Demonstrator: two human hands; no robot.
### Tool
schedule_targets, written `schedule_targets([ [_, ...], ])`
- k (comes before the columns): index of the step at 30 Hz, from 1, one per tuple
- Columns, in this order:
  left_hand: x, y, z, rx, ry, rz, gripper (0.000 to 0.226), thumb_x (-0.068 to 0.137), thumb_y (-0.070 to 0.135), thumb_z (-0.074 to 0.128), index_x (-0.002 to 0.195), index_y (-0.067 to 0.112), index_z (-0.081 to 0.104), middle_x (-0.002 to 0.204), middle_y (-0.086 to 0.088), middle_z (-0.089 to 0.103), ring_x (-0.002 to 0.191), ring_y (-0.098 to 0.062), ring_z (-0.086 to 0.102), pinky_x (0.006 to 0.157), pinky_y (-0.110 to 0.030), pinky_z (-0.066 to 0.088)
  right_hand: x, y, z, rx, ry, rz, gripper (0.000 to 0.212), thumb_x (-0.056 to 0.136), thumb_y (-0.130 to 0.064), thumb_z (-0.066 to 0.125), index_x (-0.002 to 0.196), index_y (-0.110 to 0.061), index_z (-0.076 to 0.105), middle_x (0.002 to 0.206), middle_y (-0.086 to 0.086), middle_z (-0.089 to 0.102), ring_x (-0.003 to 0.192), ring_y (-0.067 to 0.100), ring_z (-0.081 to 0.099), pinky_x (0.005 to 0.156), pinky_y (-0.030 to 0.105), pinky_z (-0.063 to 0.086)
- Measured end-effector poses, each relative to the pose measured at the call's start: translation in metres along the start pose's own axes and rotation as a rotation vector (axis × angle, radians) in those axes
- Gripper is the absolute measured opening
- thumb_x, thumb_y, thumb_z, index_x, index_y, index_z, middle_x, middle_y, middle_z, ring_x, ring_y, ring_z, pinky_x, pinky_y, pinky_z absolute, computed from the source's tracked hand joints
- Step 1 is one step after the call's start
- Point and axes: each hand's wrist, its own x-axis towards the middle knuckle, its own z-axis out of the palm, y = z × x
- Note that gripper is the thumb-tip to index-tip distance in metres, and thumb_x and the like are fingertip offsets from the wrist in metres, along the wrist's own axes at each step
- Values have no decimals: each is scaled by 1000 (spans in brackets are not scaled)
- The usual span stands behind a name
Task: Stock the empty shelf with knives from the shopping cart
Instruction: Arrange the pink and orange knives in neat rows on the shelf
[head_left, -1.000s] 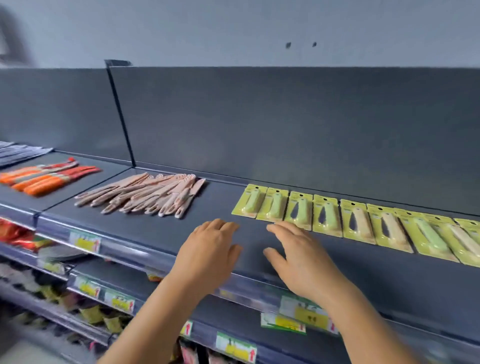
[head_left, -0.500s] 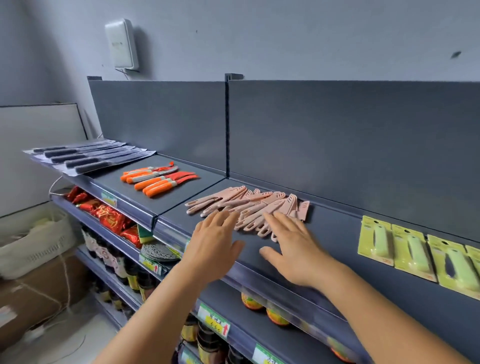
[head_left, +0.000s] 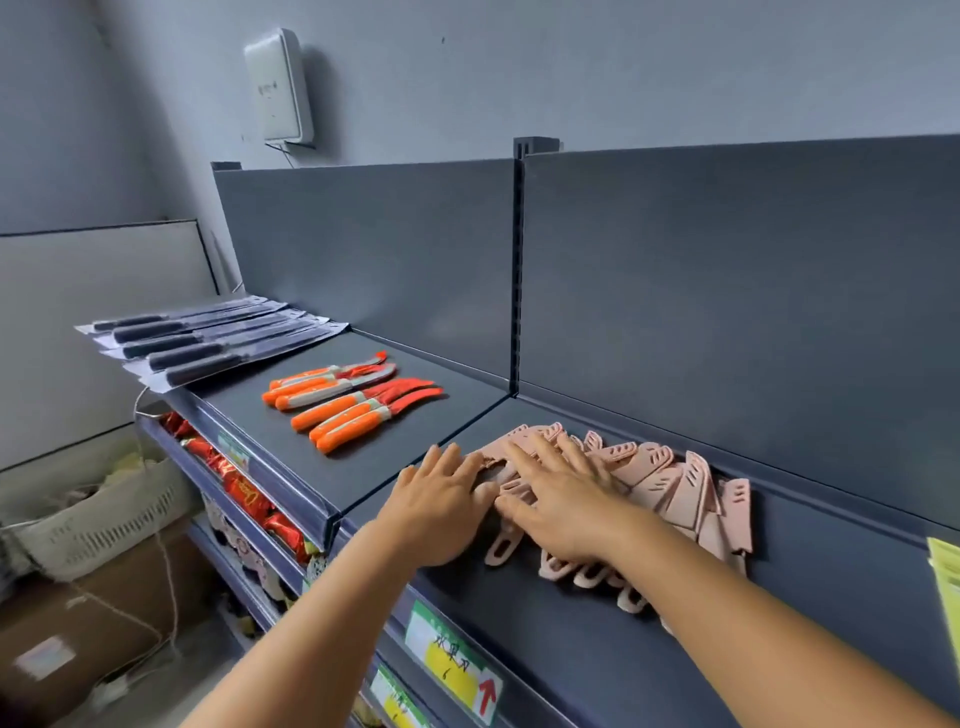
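A fanned row of pink knives lies on the dark grey shelf. My left hand rests flat at the row's left end, fingers spread and touching the first knives. My right hand lies palm down on top of the pink knives, fingers apart, covering several of them. Neither hand grips anything. Further left on the shelf lie several orange-handled knives and several black-handled knives in clear packs. The shopping cart is out of view.
A yellow-green knife pack shows at the right edge. Price labels line the shelf's front rail. Red packets fill the shelf below. A white basket on a cardboard box stands at the lower left. A white box hangs on the wall.
The view has swung left, away from the yellow-green packs. Both hands have travelled left along the shelf and now rest on the pink knives.
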Motion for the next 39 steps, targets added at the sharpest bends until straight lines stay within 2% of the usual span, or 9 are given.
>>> schedule_targets([
  [3, 10, -3, 2, 5, -5, 63, 51, 100, 48, 17, 146, 28, 23, 143, 2, 31, 139, -19, 24, 112, -37, 23, 12, 5, 2, 1, -73, 27, 64, 92, -65, 20, 149, -44, -1, 159, -9, -14, 146, 23, -17, 116, 51, -8],
  [7, 14, 6, 3, -29, -24, 151, 48, 102, 42, 19, 148, 29, 22, 150, 3, 25, 139, -19, 21, 112, -34, 17, 9, 17, -4, 12, -64, 30, 63, 90, -68, 24, 147, -47, 7, 160, -12, -8, 147, 17, -10, 117, 48, -5],
  [12, 23, 17, -2, -79, -60, 340, 39, 101, 40, 21, 125, 25, 48, 129, 4, 37, 120, -19, 29, 100, -30, 27, -9, 28, -17, 53, -27, 68, 57, 89, -67, 32, 141, -44, 28, 151, -18, 18, 143, 11, 15, 117, 40, 7],
  [17, 37, 16, -9, -104, -174, 536, 34, 101, 35, 25, 121, 22, 49, 122, -1, 37, 115, -22, 33, 96, -33, 36, -14, 28, -21, 125, 13, 241, 41, 84, -65, 39, 113, -38, 51, 125, -17, 42, 122, 9, 40, 108, 36, 30],
  [22, 49, 2, -15, -87, -168, 703, 36, 100, 42, 29, 127, 22, 41, 120, -1, 40, 113, -23, 38, 95, -36, 39, -18, 10, -24, 94, 79, 414, 13, 86, -48, 53, 84, -38, 45, 114, -13, 45, 112, 13, 45, 100, 34, 38],
  [24, 55, -5, -15, -63, -162, 769, 44, 100, 45, 30, 136, 21, 37, 133, 1, 37, 122, -22, 35, 103, -36, 36, -17, -2, -22, 75, 147, 462, 11, 88, -43, 52, 97, -36, 50, 118, -11, 47, 115, 13, 45, 101, 33, 37],
  [28, 59, -16, -12, -61, -239, 901, 61, 97, 54, 31, 149, 24, 18, 155, 6, 19, 141, -19, 20, 116, -37, 19, -11, -37, -11, 110, 256, 481, 36, 93, -31, 44, 129, -30, 47, 134, -13, 44, 126, 12, 38, 107, 31, 32],
  [33, 66, -31, -12, -32, -206, 923, 63, 95, 54, 37, 149, 28, 17, 154, 9, 23, 142, -16, 20, 115, -35, 17, 7, -62, 7, 123, 259, 591, 30, 97, -29, 34, 124, -26, 46, 134, -9, 48, 124, 15, 40, 109, 36, 28],
  [39, 78, -54, -18, 73, -131, 817, 42, 97, 43, 37, 130, 17, 42, 131, -3, 42, 122, -23, 37, 102, -34, 36, 23, -68, 19, 68, 244, 618, 45, 97, -27, 42, 141, -18, 39, 146, -4, 36, 131, 21, 32, 110, 28, 26],
])
